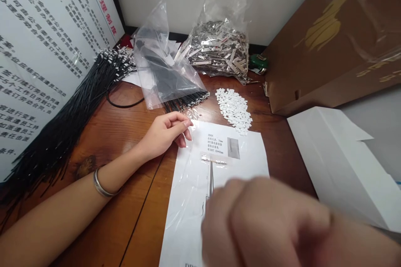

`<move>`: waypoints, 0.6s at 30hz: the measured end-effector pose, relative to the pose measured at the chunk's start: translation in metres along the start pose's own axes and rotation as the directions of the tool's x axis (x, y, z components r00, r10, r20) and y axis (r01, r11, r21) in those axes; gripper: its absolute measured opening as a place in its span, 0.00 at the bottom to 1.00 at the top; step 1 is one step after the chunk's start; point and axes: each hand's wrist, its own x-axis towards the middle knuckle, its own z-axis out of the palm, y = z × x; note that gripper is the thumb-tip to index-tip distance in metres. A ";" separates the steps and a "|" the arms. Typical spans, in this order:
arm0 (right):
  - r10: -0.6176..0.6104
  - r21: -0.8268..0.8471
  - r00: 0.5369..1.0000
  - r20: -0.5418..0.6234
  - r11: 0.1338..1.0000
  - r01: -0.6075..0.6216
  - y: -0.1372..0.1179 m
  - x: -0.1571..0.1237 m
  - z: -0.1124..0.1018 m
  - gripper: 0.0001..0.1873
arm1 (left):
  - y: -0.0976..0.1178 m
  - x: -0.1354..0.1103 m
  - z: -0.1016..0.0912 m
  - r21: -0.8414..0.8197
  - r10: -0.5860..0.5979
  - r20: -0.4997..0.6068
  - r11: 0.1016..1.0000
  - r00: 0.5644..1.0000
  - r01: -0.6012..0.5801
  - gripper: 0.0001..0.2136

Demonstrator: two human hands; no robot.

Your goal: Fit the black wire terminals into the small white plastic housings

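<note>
My left hand [173,130] rests at the upper left edge of a printed sheet [247,167]. Its fingers are curled with the thumb laid against them, and anything between them is too small to make out. Just beyond it lie the metal-tipped ends of a bundle of black wires [184,102], partly inside a clear plastic bag [169,58]. Large and blurred, my right hand [260,221] is close to the camera over the lower part of the sheet. It is closed like a fist, and its fingertips are hidden. A pile of small white plastic pieces [234,110] lies beyond the sheet.
A clear bag of flat metal pieces [219,48] stands against the back wall, beside a green object [258,63]. Long black wires with white ends [72,108] lean along the left board. A brown carton [328,46] and white folded card [341,167] flank the right.
</note>
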 end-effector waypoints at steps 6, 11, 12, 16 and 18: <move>-0.167 -0.076 0.877 -0.451 0.986 0.149 0.063 0.044 -0.090 0.12 | 0.001 -0.001 0.000 0.000 0.002 0.015 1.000 1.000 -0.002 0.11; -0.016 -0.050 0.896 -0.443 0.999 -0.007 0.092 0.048 -0.112 0.10 | 0.001 -0.001 -0.001 0.007 0.007 0.034 1.000 0.999 -0.007 0.13; -0.013 -0.063 0.903 -0.429 0.998 -0.016 0.092 0.048 -0.111 0.10 | 0.001 -0.001 -0.001 0.009 0.008 0.038 1.000 0.999 -0.008 0.14; -0.018 -0.109 0.918 -0.397 0.994 -0.027 0.090 0.047 -0.107 0.09 | 0.003 -0.002 0.000 0.025 0.014 0.056 1.000 0.998 -0.016 0.15; -0.017 -0.125 0.923 -0.383 0.992 -0.034 0.089 0.047 -0.106 0.09 | 0.004 -0.002 0.000 0.049 0.018 0.072 0.999 0.997 -0.022 0.14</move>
